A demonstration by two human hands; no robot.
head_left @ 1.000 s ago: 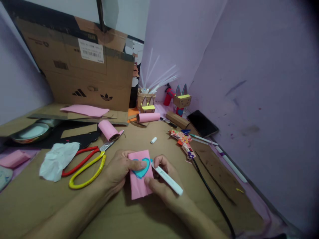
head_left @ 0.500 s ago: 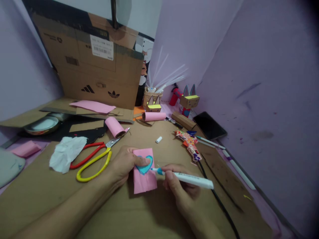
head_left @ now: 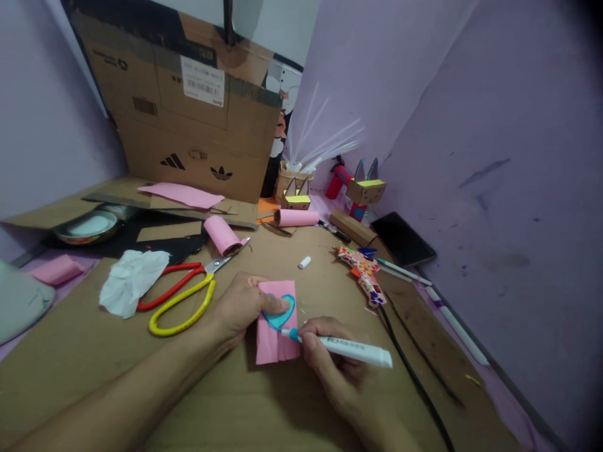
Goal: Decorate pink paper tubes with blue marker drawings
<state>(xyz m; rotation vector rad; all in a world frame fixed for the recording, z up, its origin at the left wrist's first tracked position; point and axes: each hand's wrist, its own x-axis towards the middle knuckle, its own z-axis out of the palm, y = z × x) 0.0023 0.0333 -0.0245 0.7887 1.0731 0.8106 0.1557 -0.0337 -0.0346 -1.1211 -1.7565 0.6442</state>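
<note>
My left hand grips a small piece of pink paper by its left side. Its thumb presses down on a light blue heart, which has a darker blue outline around it on the paper. In my right hand is a white marker with a blue collar, pinched between thumb and fingers. The marker's tip touches or nearly touches the paper near the heart's lower point. A small white marker cap lies on the cardboard beyond the paper.
Scissors with red and yellow handles and a crumpled tissue lie left. A patterned glue gun with a black cord is right, near a dark tablet. Pink rolls and a large cardboard box stand behind.
The marker tip has moved from the heart's right edge down and left toward its lower point. My left thumb still holds the heart against the paper. The whole view has shifted slightly.
</note>
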